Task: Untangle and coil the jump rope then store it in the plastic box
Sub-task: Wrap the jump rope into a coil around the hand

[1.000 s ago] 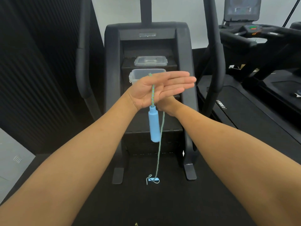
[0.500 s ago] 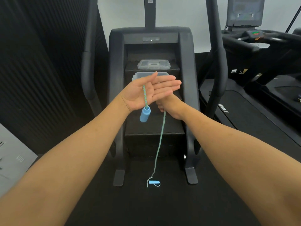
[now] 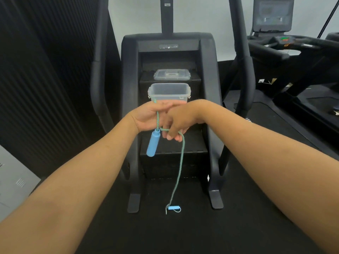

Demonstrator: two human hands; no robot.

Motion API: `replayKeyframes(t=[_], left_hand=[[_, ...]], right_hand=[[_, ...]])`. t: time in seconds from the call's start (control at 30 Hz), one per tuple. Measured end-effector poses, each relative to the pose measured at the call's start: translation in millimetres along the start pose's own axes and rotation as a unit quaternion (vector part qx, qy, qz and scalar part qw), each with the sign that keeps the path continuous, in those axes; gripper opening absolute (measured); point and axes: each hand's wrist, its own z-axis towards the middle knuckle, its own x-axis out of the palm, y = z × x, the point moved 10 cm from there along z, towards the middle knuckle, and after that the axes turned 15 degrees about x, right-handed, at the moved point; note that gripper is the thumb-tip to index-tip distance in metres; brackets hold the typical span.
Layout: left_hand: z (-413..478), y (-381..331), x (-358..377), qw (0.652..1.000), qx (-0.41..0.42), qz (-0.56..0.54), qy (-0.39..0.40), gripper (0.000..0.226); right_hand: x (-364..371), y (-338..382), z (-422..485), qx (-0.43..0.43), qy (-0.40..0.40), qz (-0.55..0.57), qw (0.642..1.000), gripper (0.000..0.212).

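A green braided jump rope [image 3: 181, 158] runs over my flat left hand [image 3: 148, 116], and its blue handle [image 3: 153, 143] dangles below that palm. My right hand [image 3: 177, 123] lies across the left palm and pinches the rope, which drops from its fingers to the floor. The second blue handle [image 3: 173, 208] lies on the black floor mat. The clear plastic box [image 3: 169, 92] stands open on a step of the stair machine, just beyond my hands. Its lid [image 3: 172, 74] rests one step higher.
The black stair-climber [image 3: 167, 46] fills the middle, with side rails left and right and two feet on the mat. A treadmill [image 3: 293, 46] stands at the right. A dark ribbed wall is on the left, with a grey panel [image 3: 14, 180] at its foot.
My right hand has come from behind the left hand round to its front, carrying the rope across the palm. The hanging blue handle swung and now tilts to the left.
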Motion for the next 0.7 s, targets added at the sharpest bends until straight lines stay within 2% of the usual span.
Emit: replayKeyframes(t=[0.07, 0.23, 0.33, 0.43, 0.63, 0.7], left_hand=[[-3, 16, 5, 0.997, -0.062, 0.031, 0.042, 0.044], [-11, 42, 3, 0.981, -0.153, 0.082, 0.085, 0.054], [-15, 47, 5, 0.987, -0.152, 0.011, 0.056, 0.079], [-12, 47, 7, 0.99, -0.131, -0.049, 0.02, 0.104], [-5, 43, 25, 0.988, -0.094, -0.114, 0.035, 0.105], [-4, 39, 36, 0.988, -0.085, -0.114, 0.055, 0.095]], right_hand=[[-12, 6, -12, 0.013, 0.006, 0.039, 0.999, 0.01], [-40, 7, -27, 0.008, -0.009, 0.105, 0.994, 0.023], [-63, -5, -27, 0.012, -0.074, 0.117, 0.99, 0.03], [-77, -22, -24, 0.003, -0.124, 0.17, 0.978, 0.027], [-77, -48, -7, -0.011, -0.141, 0.285, 0.948, 0.032], [-74, -55, -2, -0.02, -0.144, 0.313, 0.939, 0.03]])
